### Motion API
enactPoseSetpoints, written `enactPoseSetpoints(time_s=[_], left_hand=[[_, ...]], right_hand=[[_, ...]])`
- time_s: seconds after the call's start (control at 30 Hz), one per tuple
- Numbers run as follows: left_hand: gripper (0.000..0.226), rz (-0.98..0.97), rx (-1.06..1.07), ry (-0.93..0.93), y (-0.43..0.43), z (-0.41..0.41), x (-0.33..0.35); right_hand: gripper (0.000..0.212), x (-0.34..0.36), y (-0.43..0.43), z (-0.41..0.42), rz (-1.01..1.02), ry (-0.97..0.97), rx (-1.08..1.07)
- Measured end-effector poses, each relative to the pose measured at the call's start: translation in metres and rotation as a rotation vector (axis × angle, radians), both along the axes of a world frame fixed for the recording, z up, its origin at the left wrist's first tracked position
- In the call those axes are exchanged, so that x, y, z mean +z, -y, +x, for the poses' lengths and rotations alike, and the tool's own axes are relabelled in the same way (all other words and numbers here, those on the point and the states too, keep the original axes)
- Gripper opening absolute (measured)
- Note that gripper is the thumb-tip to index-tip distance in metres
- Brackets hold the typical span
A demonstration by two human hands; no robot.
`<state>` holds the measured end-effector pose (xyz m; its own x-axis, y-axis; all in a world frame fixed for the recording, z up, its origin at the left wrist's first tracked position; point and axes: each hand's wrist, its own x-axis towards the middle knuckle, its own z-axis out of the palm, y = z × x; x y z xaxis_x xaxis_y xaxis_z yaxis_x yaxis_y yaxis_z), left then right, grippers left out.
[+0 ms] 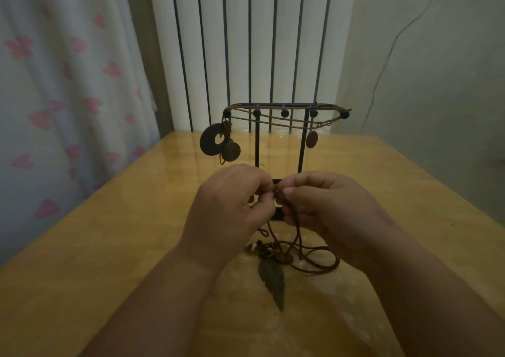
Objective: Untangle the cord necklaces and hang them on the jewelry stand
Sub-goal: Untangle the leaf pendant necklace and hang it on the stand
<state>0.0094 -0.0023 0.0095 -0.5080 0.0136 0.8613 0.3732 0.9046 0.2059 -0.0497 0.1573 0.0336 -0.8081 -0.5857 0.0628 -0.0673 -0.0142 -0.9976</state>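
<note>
A black metal jewelry stand [303,143] rises at the middle of the wooden table [82,247]. Cord necklaces hang from its top bar: a ring pendant [210,140] and a round disc [231,151] at the left, a small oval pendant [311,139] at the right. In front of the stand, my left hand [229,209] and my right hand [328,209] pinch a knot of brown cord [299,243] between their fingertips. The cord trails down to the table, where its loops lie beside a leaf pendant [272,278] and a small cluster of beads [262,247].
White vertical blinds [246,42] hang behind the table. A curtain with pink hearts [54,97] drapes along the left side. At the right is a plain wall [437,69] with a thin cable running down it.
</note>
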Motion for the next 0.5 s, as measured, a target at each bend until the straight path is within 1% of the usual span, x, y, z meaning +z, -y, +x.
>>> enactPoseSetpoints(time_s=[0.13,0.3,0.4,0.5], left_hand=[[0.004,0.004,-0.001,-0.006,0.0024,0.0006,0.0016],[0.009,0.004,-0.065,0.009,0.0026,0.0017,0.0039],[0.011,0.022,-0.073,0.049,0.0013,0.0029,0.0043],[0.008,0.069,-0.084,0.071,-0.0005,0.0034,0.005]], right_hand=[[0.015,-0.0013,0.0016,-0.0004,0.101,-0.136,-0.029],[0.019,-0.0024,0.0025,0.0003,0.076,-0.174,-0.036],[0.016,-0.001,0.0014,0.0012,0.073,-0.22,-0.032],[0.014,-0.0003,0.0007,0.0022,0.067,-0.3,-0.034]])
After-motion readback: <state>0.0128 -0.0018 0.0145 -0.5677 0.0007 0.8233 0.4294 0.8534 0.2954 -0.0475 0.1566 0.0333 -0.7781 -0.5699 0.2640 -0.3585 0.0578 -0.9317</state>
